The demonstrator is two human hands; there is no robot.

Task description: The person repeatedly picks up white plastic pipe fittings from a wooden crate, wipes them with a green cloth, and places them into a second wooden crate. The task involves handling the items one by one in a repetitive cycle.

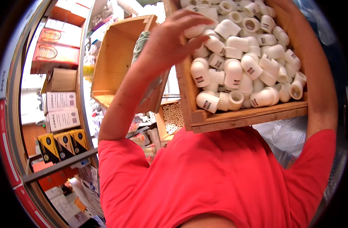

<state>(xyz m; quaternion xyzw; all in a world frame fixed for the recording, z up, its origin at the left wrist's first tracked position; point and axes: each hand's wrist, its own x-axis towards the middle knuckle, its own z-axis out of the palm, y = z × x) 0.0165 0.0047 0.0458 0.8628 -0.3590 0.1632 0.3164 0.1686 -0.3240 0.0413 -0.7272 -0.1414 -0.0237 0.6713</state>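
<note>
A wooden box (pixel 188 94) full of white plastic pipe elbows (pixel 233 71) is in front of my chest, its near edge close to my red shirt. My left hand (pixel 176 34), slightly blurred, is over the box's left side. Its thumb and fingers are apart, with a white elbow showing in the gap and no clear grip on it. Many of the elbows bear small dark labels. My right forearm (pixel 316 65) runs along the box's right side. The right hand is beyond the top edge, out of view.
Left of my forearm, a second wooden box (pixel 114 59) is tilted, with a grey-green cloth (pixel 140 45) at its edge. A smaller box (pixel 162 122) holds small white rings. Shelves carry red cartons (pixel 57 54) and yellow-black boxes (pixel 64 145). Clear plastic wrap (pixel 282 136) lies right.
</note>
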